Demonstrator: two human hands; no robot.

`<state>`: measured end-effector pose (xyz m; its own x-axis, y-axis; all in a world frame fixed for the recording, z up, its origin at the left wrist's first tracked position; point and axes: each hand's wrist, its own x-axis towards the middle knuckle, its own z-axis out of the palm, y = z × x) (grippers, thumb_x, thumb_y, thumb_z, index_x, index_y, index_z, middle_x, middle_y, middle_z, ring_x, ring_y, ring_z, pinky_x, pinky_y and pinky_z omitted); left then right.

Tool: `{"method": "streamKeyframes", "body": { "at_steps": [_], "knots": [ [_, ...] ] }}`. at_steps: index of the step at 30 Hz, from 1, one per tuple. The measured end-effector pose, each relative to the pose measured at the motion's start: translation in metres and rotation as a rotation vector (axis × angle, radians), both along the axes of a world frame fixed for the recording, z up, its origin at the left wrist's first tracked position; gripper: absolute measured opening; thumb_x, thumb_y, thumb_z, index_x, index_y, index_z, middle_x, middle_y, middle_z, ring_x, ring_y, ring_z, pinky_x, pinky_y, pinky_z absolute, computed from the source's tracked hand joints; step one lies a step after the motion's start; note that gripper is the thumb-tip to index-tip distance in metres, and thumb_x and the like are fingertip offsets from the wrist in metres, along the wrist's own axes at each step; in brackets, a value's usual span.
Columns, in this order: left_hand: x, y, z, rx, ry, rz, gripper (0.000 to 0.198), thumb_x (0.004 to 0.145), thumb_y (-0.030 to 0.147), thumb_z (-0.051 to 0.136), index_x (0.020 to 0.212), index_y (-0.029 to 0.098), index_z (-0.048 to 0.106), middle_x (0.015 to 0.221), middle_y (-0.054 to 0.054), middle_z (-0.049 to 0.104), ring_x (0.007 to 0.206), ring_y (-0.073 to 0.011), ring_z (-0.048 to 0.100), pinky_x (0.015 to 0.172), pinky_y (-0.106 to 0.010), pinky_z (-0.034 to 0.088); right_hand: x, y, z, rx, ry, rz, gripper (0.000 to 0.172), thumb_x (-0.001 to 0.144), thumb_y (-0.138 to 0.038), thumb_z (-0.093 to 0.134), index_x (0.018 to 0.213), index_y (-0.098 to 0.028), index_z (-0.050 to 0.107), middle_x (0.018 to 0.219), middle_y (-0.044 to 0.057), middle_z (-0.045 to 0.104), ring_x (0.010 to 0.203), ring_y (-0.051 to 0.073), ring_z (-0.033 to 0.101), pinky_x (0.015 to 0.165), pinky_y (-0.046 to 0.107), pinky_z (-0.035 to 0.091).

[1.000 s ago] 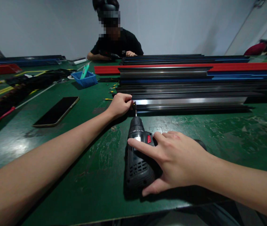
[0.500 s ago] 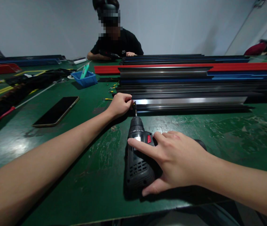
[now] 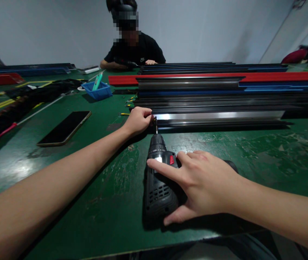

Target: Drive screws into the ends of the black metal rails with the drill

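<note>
My right hand (image 3: 202, 186) grips a black cordless drill (image 3: 158, 180) lying on the green table (image 3: 61, 173), index finger stretched across its top near the red switch. The drill's bit (image 3: 155, 124) points at the left end of a silver and black metal rail (image 3: 219, 117). My left hand (image 3: 137, 121) is closed in a pinch at that rail end, right beside the bit; what it pinches is too small to see.
More black, blue and red rails (image 3: 224, 86) are stacked behind the near one. A phone (image 3: 64, 128) lies at left, a blue bin (image 3: 97, 90) behind it, cables (image 3: 21, 104) further left. A person in black (image 3: 135, 50) works across the table.
</note>
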<state>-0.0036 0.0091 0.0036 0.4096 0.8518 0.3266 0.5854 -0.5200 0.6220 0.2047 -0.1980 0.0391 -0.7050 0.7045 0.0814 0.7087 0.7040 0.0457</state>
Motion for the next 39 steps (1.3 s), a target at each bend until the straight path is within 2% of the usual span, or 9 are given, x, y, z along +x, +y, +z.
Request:
{"method": "streamKeyframes", "body": {
  "at_steps": [19,39],
  "knots": [
    [0.0004,-0.0011,0.0011,0.008,0.015,-0.002,0.023,0.077,0.026,0.053,0.057,0.015,0.059,0.056,-0.002,0.059,0.057,-0.0134,0.049,0.057,-0.025,0.033,0.0005,-0.0003,-0.0019,0.028,0.020,-0.001,0.112,0.076,-0.097,0.050,0.166,-0.032,0.035,0.090,0.012,0.069,0.070,0.033,0.069,0.060,0.035,0.042],
    [0.0004,-0.0015,0.0016,0.013,0.019,0.011,0.023,0.077,0.026,0.053,0.056,0.016,0.056,0.055,-0.002,0.058,0.057,-0.0139,0.049,0.057,-0.025,0.032,0.0004,0.0008,-0.0010,-0.016,0.021,-0.002,0.113,0.076,-0.097,0.051,0.167,-0.032,0.034,0.093,0.014,0.069,0.072,0.033,0.068,0.063,0.038,0.045]
  ]
}}
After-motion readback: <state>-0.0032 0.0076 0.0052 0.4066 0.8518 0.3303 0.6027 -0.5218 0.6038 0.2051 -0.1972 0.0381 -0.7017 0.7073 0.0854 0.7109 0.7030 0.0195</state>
